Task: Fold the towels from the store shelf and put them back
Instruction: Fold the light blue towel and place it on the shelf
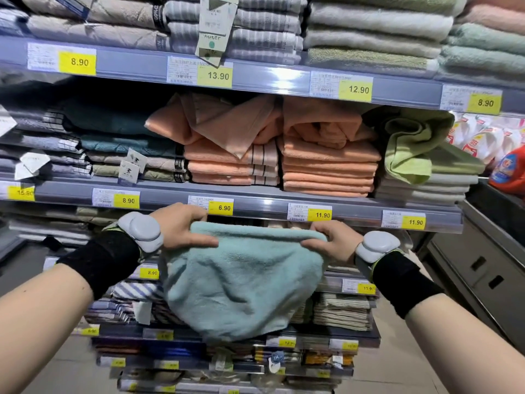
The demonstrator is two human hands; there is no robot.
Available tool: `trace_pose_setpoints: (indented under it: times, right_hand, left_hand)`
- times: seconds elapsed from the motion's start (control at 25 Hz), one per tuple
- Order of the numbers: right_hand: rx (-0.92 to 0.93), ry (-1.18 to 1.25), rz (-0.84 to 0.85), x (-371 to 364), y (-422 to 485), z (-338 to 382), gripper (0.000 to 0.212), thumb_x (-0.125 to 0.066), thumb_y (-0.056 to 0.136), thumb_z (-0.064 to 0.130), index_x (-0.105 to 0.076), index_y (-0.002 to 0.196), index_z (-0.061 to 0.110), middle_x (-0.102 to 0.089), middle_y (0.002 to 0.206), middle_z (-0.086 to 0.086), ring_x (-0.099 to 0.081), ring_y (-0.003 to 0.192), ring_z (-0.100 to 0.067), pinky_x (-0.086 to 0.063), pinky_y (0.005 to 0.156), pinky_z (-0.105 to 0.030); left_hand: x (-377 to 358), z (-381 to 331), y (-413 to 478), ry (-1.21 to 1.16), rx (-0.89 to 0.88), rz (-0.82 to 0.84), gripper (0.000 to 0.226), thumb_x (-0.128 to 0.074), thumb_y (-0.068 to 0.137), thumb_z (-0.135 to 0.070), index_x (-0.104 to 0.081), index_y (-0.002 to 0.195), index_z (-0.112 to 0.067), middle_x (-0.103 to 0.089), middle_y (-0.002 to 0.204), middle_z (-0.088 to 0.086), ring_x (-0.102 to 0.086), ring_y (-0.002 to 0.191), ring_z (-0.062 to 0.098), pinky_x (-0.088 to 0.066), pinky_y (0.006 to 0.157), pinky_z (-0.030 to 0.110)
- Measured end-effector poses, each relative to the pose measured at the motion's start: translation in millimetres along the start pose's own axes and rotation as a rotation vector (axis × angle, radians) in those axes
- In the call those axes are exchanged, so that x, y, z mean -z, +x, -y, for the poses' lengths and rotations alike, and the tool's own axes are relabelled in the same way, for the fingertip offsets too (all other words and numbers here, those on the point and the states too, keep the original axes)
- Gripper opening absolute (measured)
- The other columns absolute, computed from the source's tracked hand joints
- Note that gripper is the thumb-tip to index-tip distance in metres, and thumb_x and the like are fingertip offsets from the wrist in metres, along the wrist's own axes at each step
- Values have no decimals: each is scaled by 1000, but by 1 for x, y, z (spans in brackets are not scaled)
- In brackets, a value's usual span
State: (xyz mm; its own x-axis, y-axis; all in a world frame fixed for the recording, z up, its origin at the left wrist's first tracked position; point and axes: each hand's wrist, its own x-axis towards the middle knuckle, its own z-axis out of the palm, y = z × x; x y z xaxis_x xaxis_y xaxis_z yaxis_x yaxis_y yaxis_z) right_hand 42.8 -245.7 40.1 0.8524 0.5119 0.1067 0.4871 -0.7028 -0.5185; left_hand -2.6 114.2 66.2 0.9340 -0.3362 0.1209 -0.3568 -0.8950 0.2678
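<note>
The person stood facing the shelves with a pale blue towel (241, 280) held out in front, low in the scene toward 6 o'clock. The left hand (181, 226) pinched its top edge at the 9 o'clock corner, thumb in front and fingers curled over. The right hand (332, 240) gripped the 3 o'clock corner the same way. The towel sagged between them in the air, its bottom edge uneven, in front of the shelf rail (284, 199) and not resting on anything. I took this for the middle of the folding step, as the cloth looked too wide and slack for a stack. The next move, I judged, called for bringing the 2 corners together to halve it, squaring the edges, then finding its slot. The tumbled peach towels (326, 166) at 12 o'clock and a rumpled green towel (409, 149) at 2 o'clock looked due for the same treatment. Yellow price tags on that rail read 6.90 (221, 207) just above the towel, 11.90 twice toward 3 o'clock, and 8.90 and 15.90 toward 9 o'clock. The rail higher up showed 8.90, 13.90, 12.90 and 8.90. A hanging card tag (213, 29) at 12 o'clock bore the word "water". The small print was too blurred to read.
</note>
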Motion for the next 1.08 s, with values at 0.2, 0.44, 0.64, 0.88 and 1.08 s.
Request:
trace_pose_setpoints:
  times: [0.2, 0.44, 0.64, 0.88, 1.08]
  right_hand:
    - [30, 132, -72, 21, 2, 24, 24, -76, 76, 38, -63, 61, 23, -56, 48, 16, -47, 49, 3, -36, 52, -16]
    - [95, 260, 14, 31, 0, 58, 26, -75, 77, 32, -69, 63, 11, -52, 50, 14, -43, 52, 3, -34, 53, -14]
    - [149, 191, 107, 21, 9, 84, 31, -79, 73, 35, -67, 66, 7, -54, 59, -1, -43, 58, -6, -35, 56, -27]
    - [45, 496, -125, 12, 4, 71, 43, -86, 65, 21, -51, 88, 10, -60, 77, -6, -50, 70, -12, -42, 63, -29]
    - [-94, 416, -126, -57, -14, 58, 64, -79, 68, 23, -48, 124, 20, -64, 112, 3, -61, 97, -9, -48, 82, -26]
  left_hand:
    - [4, 4, -13, -183, 87, 339, 56, -76, 39, -73, -68, 67, -25, -71, 64, -16, -56, 54, -5, -46, 56, 15]
    - [-8, -8, -17, -109, 87, 463, 52, -73, 41, -77, -64, 70, -36, -68, 67, -18, -58, 61, -1, -48, 64, 18]
    - [-22, -96, 21, -411, -173, 218, 34, -78, 71, -44, -61, 91, -23, -65, 87, -11, -55, 78, -1, -46, 76, 20]
    - [-34, -136, 46, -636, -103, 49, 24, -45, 83, -11, -58, 98, -25, -62, 95, -4, -54, 90, 11, -45, 82, 30]
    - [-25, -126, 49, -497, 115, -288, 20, -48, 96, -25, -63, 90, -13, -67, 87, 3, -59, 83, 21, -45, 76, 32]
